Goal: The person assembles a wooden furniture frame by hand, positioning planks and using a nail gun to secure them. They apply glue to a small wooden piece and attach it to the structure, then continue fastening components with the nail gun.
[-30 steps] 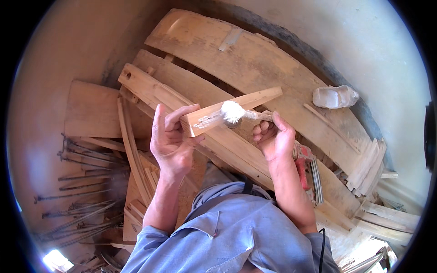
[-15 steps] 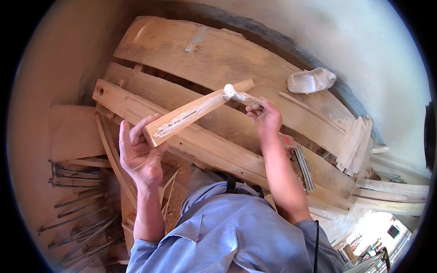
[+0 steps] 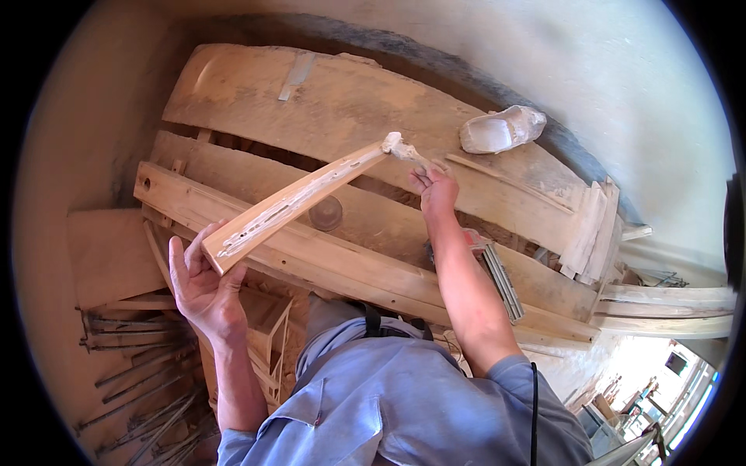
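Pinched between thumb and fingers, one end of a wood bar (image 3: 289,206) sits in the left hand (image 3: 208,299). The bar slants up to the right, in front of the person and over the work boards. From far off I can see white streaks running along its face, with small dark slots showing through.

I see the right hand (image 3: 437,190) with its fingers curled around the handle of a brush (image 3: 403,149). The white, lumpy brush head is at the far end of the bar. It looks like it touches the wood, but I can't be sure.

Under the bar I see a long plank (image 3: 350,269) and, near it, a round see-through thing (image 3: 325,213). A white tub (image 3: 500,131) lies on the wide board (image 3: 350,97). A red and silver tool (image 3: 501,281) is just beside the right forearm.
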A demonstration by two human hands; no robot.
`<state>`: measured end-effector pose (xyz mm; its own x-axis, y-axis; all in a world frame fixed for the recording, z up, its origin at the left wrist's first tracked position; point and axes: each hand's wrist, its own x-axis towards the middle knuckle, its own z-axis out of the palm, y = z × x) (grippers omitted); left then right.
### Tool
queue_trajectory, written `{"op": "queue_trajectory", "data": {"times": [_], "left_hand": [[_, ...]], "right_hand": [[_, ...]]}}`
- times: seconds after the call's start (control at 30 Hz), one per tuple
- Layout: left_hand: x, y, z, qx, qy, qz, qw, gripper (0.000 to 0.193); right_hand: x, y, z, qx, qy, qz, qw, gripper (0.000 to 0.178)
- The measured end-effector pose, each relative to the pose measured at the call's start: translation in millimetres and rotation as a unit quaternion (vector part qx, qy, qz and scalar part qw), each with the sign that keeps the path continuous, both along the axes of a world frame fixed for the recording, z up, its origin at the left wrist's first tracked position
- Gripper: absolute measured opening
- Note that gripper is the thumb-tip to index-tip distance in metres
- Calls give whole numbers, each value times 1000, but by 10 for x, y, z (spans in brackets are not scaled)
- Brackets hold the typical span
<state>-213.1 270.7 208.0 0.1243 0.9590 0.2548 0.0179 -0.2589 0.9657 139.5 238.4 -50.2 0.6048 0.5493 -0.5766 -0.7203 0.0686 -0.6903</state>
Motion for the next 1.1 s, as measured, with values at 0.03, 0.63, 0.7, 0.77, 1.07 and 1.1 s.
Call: {"op": "queue_trajectory", "data": {"times": [0.03, 0.63, 0.7, 0.77, 1.07, 1.1], "left_hand": [[2, 9, -3, 3, 6, 3, 1000, 91], [64, 92, 45, 4, 9, -8, 1000, 90], [57, 82, 48, 5, 15, 1, 1000, 90], [62, 79, 46, 1, 18, 14, 1000, 90], [60, 75, -1, -1, 13, 25, 1000, 95], [51, 66, 5, -3, 12, 25, 1000, 96]], "right_hand": [[28, 5, -16, -4, -3, -12, 1000, 22], [-224, -17, 156, -40, -290, 40, 955, 24], [-475, -131, 481, -57, -350, 93, 930, 23], [-792, -222, 915, -12, -358, 91, 929, 19], [-1323, -260, 2028, 318, -629, 147, 693, 12], [-1360, -264, 2139, 335, -630, 164, 681, 11]]}}
